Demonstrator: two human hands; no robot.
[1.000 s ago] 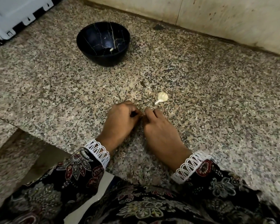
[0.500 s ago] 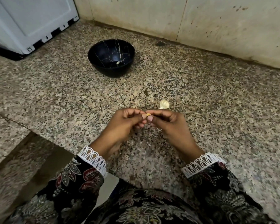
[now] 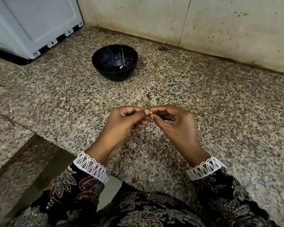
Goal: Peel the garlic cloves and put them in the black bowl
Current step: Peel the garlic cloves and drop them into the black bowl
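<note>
Above the speckled granite surface (image 3: 220, 112), the left hand (image 3: 126, 122) and the right hand (image 3: 175, 123) meet fingertip to fingertip, raised off the stone. Between them sits a small yellowish garlic clove (image 3: 151, 112), only a sliver of it visible; the thumb and forefinger of each hand pinch it from either side, and the remaining fingers of both hands are curled in toward the palms. Just beyond the right hand's knuckles a pale scrap (image 3: 155, 104) lies on the surface, mostly hidden by the hand, so I cannot tell what it is. Farther back, well apart from the hands and near the wall (image 3: 203, 22), stands the black bowl (image 3: 114, 63), upright, veined with thin light lines. Inside it, low on the far-right slope, rests one small pale peeled clove (image 3: 121, 67). A white appliance (image 3: 31, 22) stands at the upper left, to the left of the bowl. Dark floral sleeves (image 3: 69, 190) with white lace cuffs cover both wrists.
</note>
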